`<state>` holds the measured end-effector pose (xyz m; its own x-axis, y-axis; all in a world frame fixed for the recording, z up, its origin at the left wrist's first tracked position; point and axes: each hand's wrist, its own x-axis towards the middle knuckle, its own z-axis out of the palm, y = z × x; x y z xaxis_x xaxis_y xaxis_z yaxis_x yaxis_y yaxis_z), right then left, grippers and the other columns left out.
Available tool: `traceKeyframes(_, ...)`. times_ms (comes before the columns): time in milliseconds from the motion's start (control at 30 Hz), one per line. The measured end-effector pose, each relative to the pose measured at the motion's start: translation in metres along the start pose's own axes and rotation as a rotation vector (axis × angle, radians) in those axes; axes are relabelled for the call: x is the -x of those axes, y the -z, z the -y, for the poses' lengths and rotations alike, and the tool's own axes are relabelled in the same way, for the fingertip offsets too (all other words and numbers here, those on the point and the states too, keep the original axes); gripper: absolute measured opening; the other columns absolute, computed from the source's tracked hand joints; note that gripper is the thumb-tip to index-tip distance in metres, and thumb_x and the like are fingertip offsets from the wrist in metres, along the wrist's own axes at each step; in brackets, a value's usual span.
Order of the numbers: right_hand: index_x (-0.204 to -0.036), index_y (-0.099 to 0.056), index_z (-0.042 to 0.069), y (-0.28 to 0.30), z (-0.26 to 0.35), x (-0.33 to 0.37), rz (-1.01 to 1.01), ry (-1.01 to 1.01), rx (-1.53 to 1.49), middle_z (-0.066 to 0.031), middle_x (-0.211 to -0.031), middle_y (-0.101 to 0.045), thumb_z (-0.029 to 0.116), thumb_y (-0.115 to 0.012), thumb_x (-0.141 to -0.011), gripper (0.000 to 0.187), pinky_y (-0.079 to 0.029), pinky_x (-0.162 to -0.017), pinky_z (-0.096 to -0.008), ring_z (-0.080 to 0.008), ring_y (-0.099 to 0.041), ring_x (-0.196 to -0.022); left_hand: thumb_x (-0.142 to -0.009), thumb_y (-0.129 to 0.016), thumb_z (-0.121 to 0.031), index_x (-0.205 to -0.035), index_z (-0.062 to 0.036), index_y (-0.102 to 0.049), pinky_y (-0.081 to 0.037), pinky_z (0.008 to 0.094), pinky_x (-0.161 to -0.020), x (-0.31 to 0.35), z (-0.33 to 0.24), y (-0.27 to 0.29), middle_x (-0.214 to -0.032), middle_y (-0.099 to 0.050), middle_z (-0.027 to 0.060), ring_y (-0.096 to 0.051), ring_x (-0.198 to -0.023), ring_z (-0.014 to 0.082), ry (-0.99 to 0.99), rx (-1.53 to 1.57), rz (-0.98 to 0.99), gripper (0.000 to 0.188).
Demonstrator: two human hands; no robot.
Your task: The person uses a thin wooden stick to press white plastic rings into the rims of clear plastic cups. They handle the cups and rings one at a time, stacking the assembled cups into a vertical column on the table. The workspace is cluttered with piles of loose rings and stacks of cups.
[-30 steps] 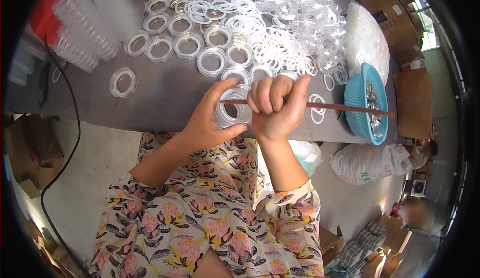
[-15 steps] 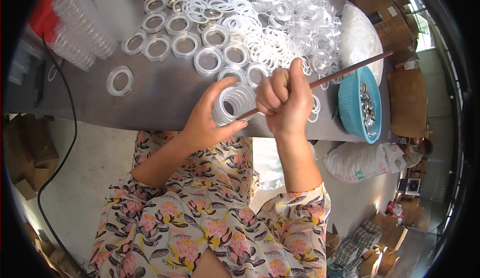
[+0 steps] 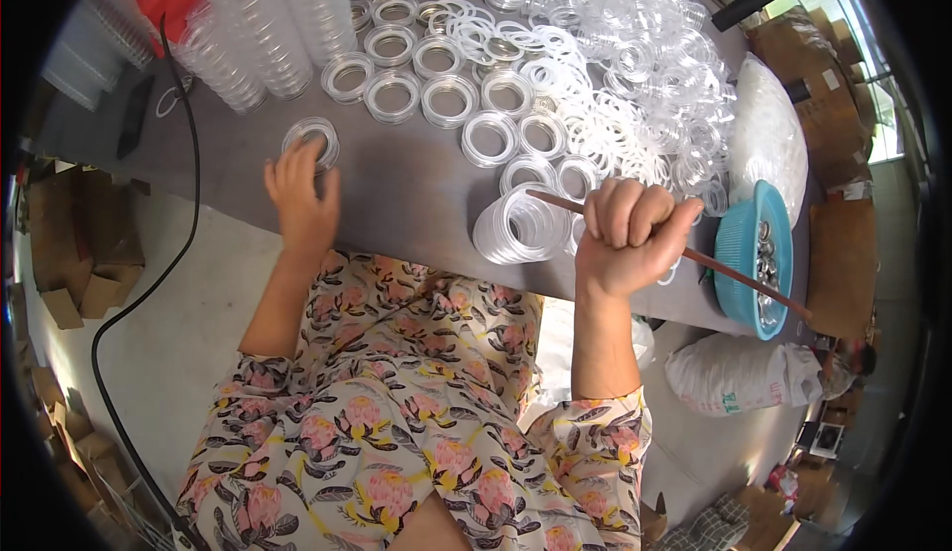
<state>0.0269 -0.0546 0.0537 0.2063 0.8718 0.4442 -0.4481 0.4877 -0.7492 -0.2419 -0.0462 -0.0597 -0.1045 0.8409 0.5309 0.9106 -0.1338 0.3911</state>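
**Along the near edge of the dark grey tabletop point(image 3: 397, 189), open room lies left of centre**

From the far edge down the right half spreads the largest load, a loose heap of clear round plastic pieces point(image 3: 615, 40). Near the far left corner rise tall columns of nested clear plastic containers point(image 3: 260, 25); a thin black cable point(image 3: 197, 159) crosses the near edge below them. By the right edge sit a bulging white plastic bag point(image 3: 769, 129) and, nearer the right corner, an oval light-blue plastic basket point(image 3: 734, 229) holding small shiny pieces.

Toward the middle, short round stacks of clear plastic rings point(image 3: 446, 113) stand close together, with loose flat white rings point(image 3: 615, 134) scattered between them and the heap.

The bare left hand point(image 3: 300, 194) is over the left part of the tabletop, thumb and fingers apart, fingertips across a clear round ring piece point(image 3: 332, 139); whether they touch it, I cannot tell. The bare right hand point(image 3: 635, 229) is clamped on a slim reddish-brown stick point(image 3: 739, 275), fingers curled round its middle. One end slants past the blue basket toward the right edge; the other lies above the rim of a tilted stack of clear rings point(image 3: 496, 234) just inside the near edge. Between this stack and the left hand stretches a broad grey strip.
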Motion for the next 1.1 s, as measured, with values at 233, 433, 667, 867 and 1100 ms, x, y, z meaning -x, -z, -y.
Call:
traceKeyframes(233, -0.048, -0.025, 0.015, 0.002, 0.002, -0.003, -0.043, 0.131, 0.017, 0.002, -0.041, -0.027, 0.043, -0.02, -0.095, 0.055, -0.013, -0.037, -0.0228, -0.0092, -0.015, -0.04, -0.077, -0.056, -0.006, -0.099, -0.0044, -0.058, -0.019, 0.0474, -0.102, -0.012, -0.048, 0.027, -0.095, -0.06, 0.006, -0.054, -0.098, 0.023, -0.249, 0.559, -0.062, 0.022)
traceKeyframes(433, -0.048, -0.023, 0.015, 0.018, 0.044, -0.007, -0.116, 0.234, -0.013, 0.0021, -0.041, -0.026, 0.047, -0.019, -0.094, 0.056, -0.013, -0.035, -0.0213, -0.0082, -0.017, -0.038, -0.077, -0.057, -0.011, -0.094, -0.0083, -0.059, -0.019, 0.0508, -0.102, -0.03, -0.136, 0.026, -0.089, -0.058, 0.0043, -0.052, -0.103, 0.0227, -0.788, 0.598, 0.413, 0.017)
traceKeyframes(667, -0.047, -0.025, 0.015, 0.011, 0.055, 0.006, -0.062, 0.059, -0.107, 0.0026, -0.041, -0.026, 0.046, -0.019, -0.095, 0.057, -0.014, -0.035, -0.0224, -0.0097, -0.017, -0.038, -0.069, -0.066, -0.012, -0.109, -0.0063, -0.053, -0.024, 0.0454, -0.101, -0.029, -0.135, 0.018, -0.108, -0.052, 0.0097, -0.046, -0.11, 0.0252, -0.696, 0.73, 0.415, 0.042)
traceKeyframes(867, -0.047, -0.025, 0.014, -0.006, 0.036, 0.008, -0.063, -0.274, -0.114, 0.0024, -0.041, -0.025, 0.045, -0.02, -0.095, 0.056, -0.014, -0.036, -0.0224, -0.0089, -0.016, -0.038, -0.062, -0.074, -0.012, -0.127, -0.0008, -0.034, -0.031, 0.035, -0.098, -0.009, -0.143, -0.006, -0.123, -0.041, 0.0148, -0.04, -0.116, 0.0243, -0.141, 1.289, 0.532, 0.077)
traceKeyframes(1100, -0.048, -0.024, 0.014, -0.016, 0.008, -0.006, -0.051, -0.197, -0.084, 0.0016, -0.041, -0.025, 0.046, -0.021, -0.094, 0.056, -0.014, -0.036, -0.0233, -0.0088, -0.017, -0.039, -0.066, -0.07, -0.01, -0.13, 0.0016, -0.028, -0.028, 0.0339, -0.1, -0.004, -0.143, -0.012, -0.126, -0.039, 0.0138, -0.037, -0.119, 0.0216, -0.174, 1.304, 0.509, 0.077)
